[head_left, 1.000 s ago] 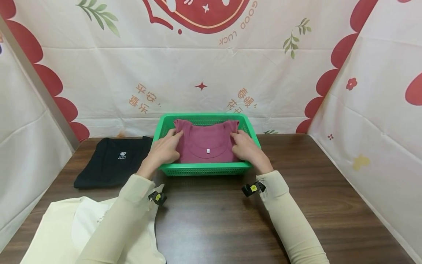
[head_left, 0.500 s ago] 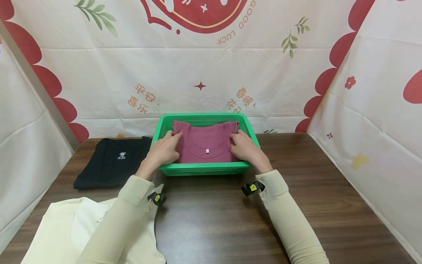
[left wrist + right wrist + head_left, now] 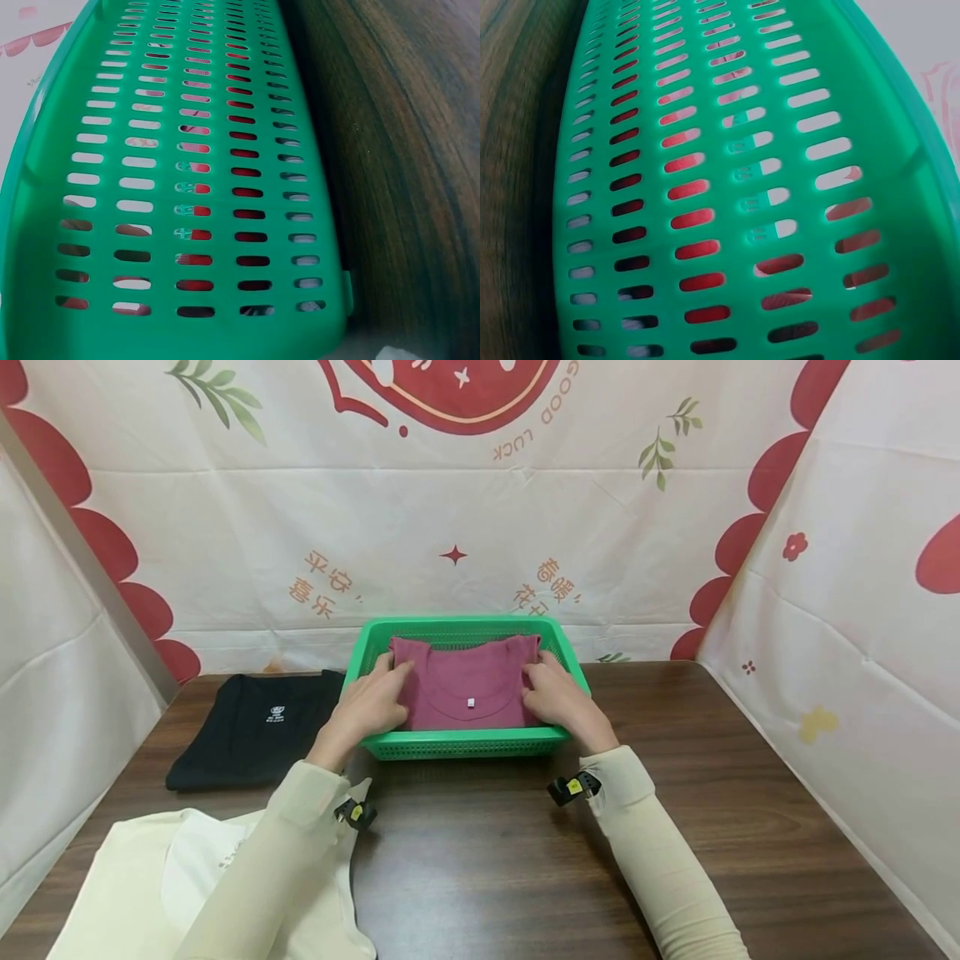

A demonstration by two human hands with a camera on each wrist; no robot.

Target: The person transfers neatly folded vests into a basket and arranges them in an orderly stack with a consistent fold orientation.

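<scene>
A folded maroon T-shirt (image 3: 472,681) lies in a green plastic basket (image 3: 468,744), its neckline and small white label facing up. At the shirt's left edge, my left hand (image 3: 372,699) reaches over the rim and grips the fabric. My right hand (image 3: 558,695) grips the opposite edge in the same way. Some fingertips are hidden behind the cloth and inside the basket. Both wrist views show mostly the basket's slotted wall (image 3: 217,172), and in the right wrist view the slotted side (image 3: 705,180) also covers the hand, with reddish patches behind the slots.
A folded black T-shirt (image 3: 255,727) with a small white print lies left of the basket. Nearer, a cream garment (image 3: 112,885) is partly covered by my left forearm. The wooden table (image 3: 697,793) meets a printed cloth backdrop (image 3: 465,510) behind the basket.
</scene>
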